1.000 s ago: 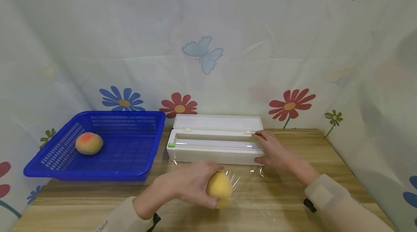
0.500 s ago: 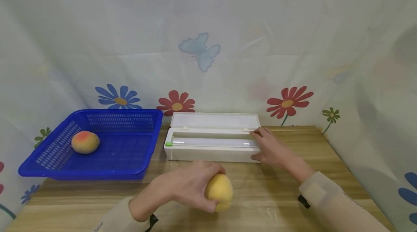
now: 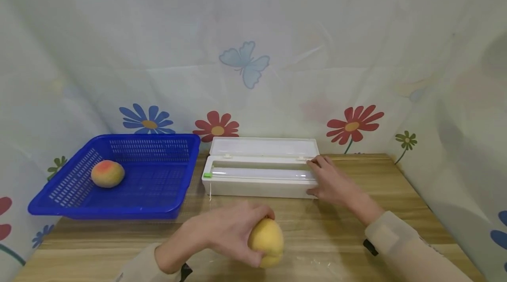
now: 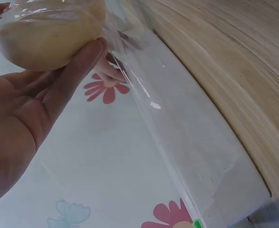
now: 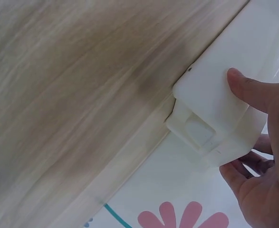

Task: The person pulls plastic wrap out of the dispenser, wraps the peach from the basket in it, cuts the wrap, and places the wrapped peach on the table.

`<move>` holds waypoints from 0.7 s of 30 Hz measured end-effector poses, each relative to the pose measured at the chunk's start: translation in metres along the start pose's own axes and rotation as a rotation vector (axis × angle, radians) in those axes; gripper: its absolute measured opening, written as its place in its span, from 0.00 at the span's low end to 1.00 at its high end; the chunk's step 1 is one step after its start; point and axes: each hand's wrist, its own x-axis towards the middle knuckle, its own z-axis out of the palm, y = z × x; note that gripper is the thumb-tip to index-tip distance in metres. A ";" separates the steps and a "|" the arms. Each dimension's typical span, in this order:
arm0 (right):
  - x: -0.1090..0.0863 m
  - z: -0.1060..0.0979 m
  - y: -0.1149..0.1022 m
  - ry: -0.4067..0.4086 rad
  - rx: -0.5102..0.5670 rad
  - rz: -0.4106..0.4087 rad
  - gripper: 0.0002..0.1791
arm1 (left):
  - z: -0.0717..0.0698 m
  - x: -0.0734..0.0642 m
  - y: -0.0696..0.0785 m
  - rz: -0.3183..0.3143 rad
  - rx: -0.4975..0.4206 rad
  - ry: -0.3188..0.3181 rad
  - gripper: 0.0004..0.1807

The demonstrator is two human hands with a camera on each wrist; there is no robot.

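Observation:
In the head view my left hand (image 3: 237, 231) grips a yellow peach (image 3: 266, 242) above the front of the table. Clear plastic wrap (image 4: 129, 71) stretches over the peach in the left wrist view and runs to a long white cling film dispenser (image 3: 261, 188). The dispenser's lid (image 3: 263, 147) is tipped back, and a film roll (image 3: 259, 173) lies inside. My right hand (image 3: 334, 187) holds the dispenser's right end, thumb on the front face and fingers at the top and end; the right wrist view shows this grip from close up.
At the left stands a blue plastic basket (image 3: 119, 211) with another peach (image 3: 108, 173), reddish on top, inside it. A flower-printed curtain (image 3: 277, 88) closes off the back and sides of the wooden table (image 3: 376, 172).
My left hand has drawn the peach slightly toward the front of the table, away from the dispenser. The right hand keeps its hold on the dispenser's end.

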 end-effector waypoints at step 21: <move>0.002 0.001 0.002 -0.007 -0.015 -0.018 0.45 | 0.018 -0.003 -0.006 -0.002 -0.026 -0.008 0.26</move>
